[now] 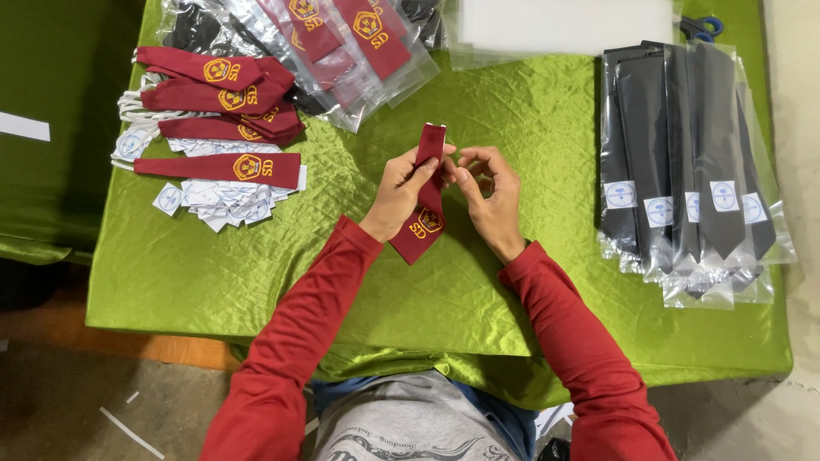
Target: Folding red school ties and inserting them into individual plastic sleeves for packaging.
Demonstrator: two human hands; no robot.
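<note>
A maroon tie (430, 147) with a yellow embroidered crest lies lengthwise over the green cloth at the table's middle, pointed end toward me. My left hand (400, 192) grips it from the left, thumb laid along its upper part. Close on the right, my right hand (489, 189) pinches the tie's edge with curled fingers. Both arms wear red sleeves.
Loose maroon ties (224, 119) lie on white labels (224, 201) at the left. Bagged maroon ties (346, 38) sit at the top. Black ties in clear bags (688, 162) fill the right side. Empty clear bags (559, 26) and blue scissors (705, 27) lie at the far edge of the green-clothed table (256, 273).
</note>
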